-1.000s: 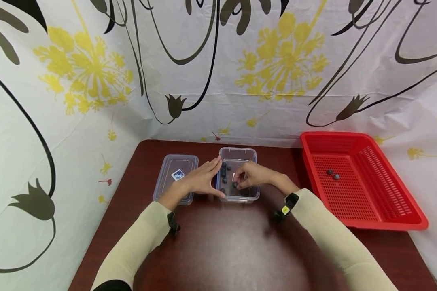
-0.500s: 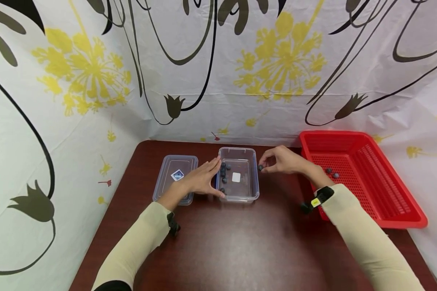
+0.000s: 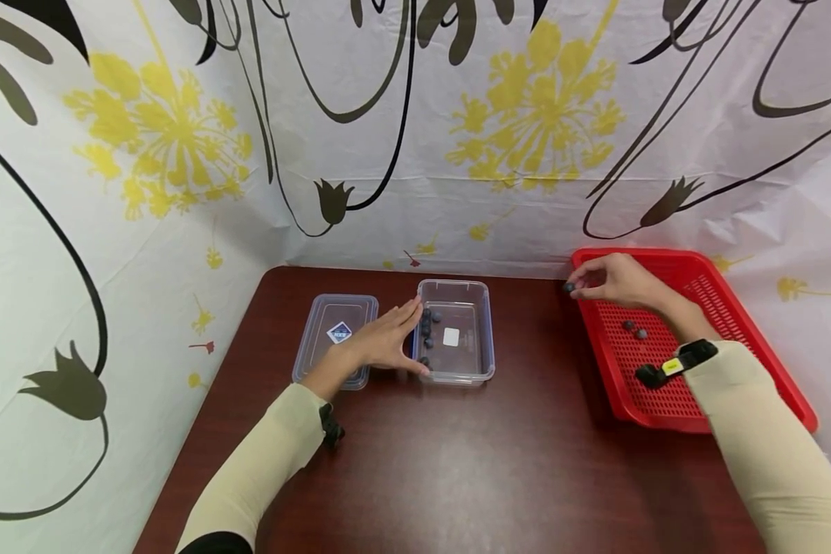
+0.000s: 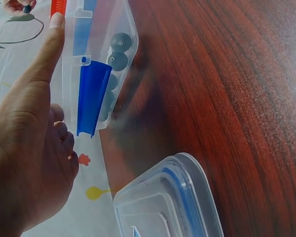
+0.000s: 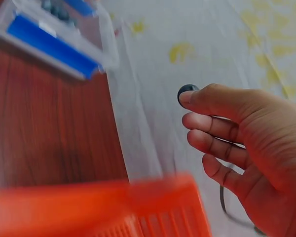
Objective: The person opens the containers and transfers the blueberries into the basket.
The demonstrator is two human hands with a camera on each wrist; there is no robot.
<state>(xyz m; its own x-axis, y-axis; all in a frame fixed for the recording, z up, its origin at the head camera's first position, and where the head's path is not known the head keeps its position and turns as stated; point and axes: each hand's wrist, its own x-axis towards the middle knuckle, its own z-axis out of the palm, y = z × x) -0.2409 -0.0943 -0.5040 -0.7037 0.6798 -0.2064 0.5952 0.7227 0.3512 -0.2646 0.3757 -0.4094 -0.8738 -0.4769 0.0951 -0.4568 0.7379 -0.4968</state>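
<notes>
My right hand [image 3: 619, 281] pinches a small dark ball [image 5: 187, 94] between thumb and index finger, over the far left corner of the red basket [image 3: 730, 331]. The other fingers are loosely bent in the right wrist view. Two similar balls [image 3: 640, 333] lie on the basket floor. My left hand [image 3: 388, 338] is spread along the left side of a clear plastic box [image 3: 469, 342], thumb near its front corner and fingertips near the far end. Several dark balls [image 3: 426, 323] line the inside of that left wall. Blue side clips [image 4: 92, 98] hang from the box.
The clear box lid [image 3: 310, 354], with a blue-and-white label, lies left of the box, partly behind my left forearm. Brown tabletop [image 3: 533, 362] separates box and basket. A patterned white sheet [image 3: 388, 138] rises behind the table and along its left side.
The right hand has lifted one ball out of the clear box and carried it rightward to the red basket. The left hand has stayed at the box.
</notes>
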